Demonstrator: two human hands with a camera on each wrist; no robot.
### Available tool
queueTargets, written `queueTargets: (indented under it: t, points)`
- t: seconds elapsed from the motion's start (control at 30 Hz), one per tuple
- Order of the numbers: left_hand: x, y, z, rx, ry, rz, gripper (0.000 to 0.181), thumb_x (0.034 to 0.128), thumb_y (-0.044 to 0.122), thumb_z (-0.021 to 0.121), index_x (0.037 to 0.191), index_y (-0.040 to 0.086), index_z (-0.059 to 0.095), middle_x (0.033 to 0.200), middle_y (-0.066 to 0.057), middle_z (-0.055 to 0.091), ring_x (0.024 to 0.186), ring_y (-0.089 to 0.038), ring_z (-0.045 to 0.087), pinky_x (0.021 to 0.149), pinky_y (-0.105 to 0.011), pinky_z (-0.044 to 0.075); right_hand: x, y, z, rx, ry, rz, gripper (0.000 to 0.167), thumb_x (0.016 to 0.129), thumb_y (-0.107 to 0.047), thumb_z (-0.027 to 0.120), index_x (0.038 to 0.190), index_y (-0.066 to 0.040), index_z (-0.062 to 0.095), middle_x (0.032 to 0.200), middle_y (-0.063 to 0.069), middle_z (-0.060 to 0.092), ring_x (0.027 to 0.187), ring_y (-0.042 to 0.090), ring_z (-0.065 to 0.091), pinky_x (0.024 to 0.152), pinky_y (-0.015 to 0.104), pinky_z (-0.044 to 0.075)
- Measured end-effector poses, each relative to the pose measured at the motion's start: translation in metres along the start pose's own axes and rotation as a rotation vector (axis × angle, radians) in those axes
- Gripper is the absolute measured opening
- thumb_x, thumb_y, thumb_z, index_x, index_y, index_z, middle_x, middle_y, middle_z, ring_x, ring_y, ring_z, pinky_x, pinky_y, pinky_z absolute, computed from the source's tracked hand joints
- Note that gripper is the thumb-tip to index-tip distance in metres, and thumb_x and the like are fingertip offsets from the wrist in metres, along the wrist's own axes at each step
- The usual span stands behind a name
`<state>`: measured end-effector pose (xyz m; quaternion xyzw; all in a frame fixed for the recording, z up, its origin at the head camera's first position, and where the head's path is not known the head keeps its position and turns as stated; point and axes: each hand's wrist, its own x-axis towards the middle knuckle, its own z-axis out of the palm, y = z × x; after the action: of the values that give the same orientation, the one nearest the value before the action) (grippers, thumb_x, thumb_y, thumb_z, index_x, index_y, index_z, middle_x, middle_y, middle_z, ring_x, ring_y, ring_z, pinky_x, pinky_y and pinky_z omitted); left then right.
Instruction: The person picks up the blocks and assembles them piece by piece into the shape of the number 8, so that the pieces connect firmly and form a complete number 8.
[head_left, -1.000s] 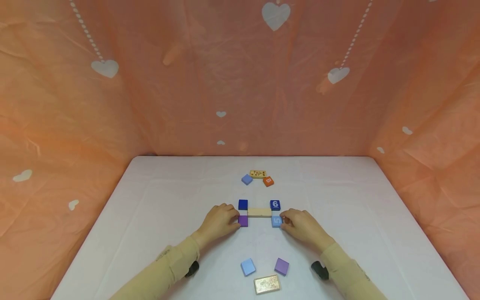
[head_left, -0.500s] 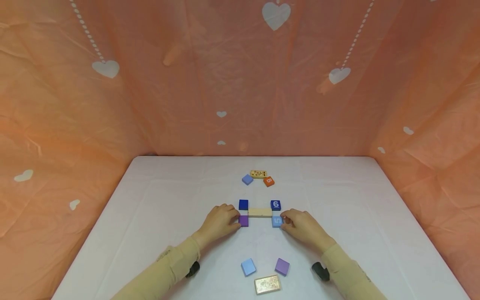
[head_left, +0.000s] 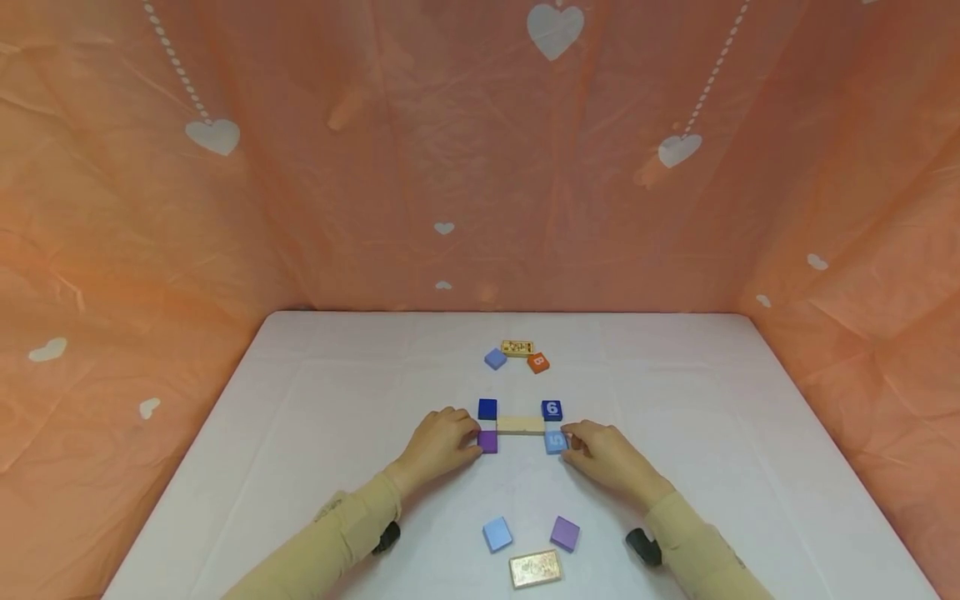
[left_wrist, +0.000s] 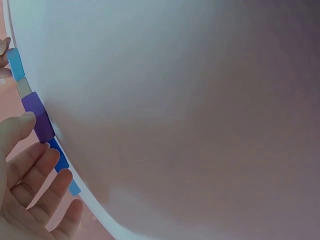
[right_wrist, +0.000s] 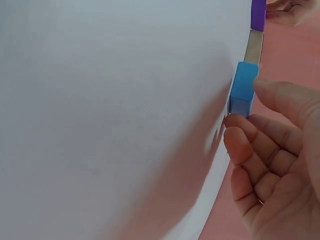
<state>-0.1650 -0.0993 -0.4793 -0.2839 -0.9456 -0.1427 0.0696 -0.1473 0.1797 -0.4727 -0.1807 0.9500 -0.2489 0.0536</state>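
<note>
My left hand (head_left: 441, 443) pinches a purple square block (head_left: 488, 442) between thumb and index finger, the block resting on the table. My right hand (head_left: 609, 457) has its thumb and index finger at two sides of a light blue block marked 5 (head_left: 556, 442). Between these blocks, slightly farther back, lies a pale wooden plank (head_left: 521, 426). Behind its left end sits a dark blue block (head_left: 487, 409), and behind its right end a dark blue block marked 6 (head_left: 552, 410). Close up, the left thumb presses the purple block (left_wrist: 39, 116); the right thumb touches the light blue one (right_wrist: 244, 82).
Toward the back are a gold bar (head_left: 517, 347), a periwinkle block (head_left: 495, 359) and an orange block marked B (head_left: 537, 362). Nearer me lie a light blue block (head_left: 497, 534), a purple block (head_left: 565, 534) and another gold bar (head_left: 535, 569) on the white table (head_left: 315, 375).
The light blue block marked 5 has turned very slightly under my right fingers. Both hands otherwise stay nearly where they were, and the purple block looks unmoved.
</note>
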Motion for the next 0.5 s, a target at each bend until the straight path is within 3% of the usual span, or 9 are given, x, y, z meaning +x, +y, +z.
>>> queueTargets:
  t: [0.5]
  points:
    - [0.0007,0.0003,-0.0015,-0.005,-0.02,-0.015,0.025,0.0775,0.033,0.071,0.093,0.013,0.07,0.087,0.002,0.066,0.08,-0.014,0.056,0.071,-0.032,0.045,-0.0047,-0.0039,-0.0005,0.02,-0.012,0.059,0.038,0.086,-0.022,0.065,0.12,-0.008,0.06,0.081,-0.008,0.058,0.07,0.005,0.048,0.066,0.022,0.045]
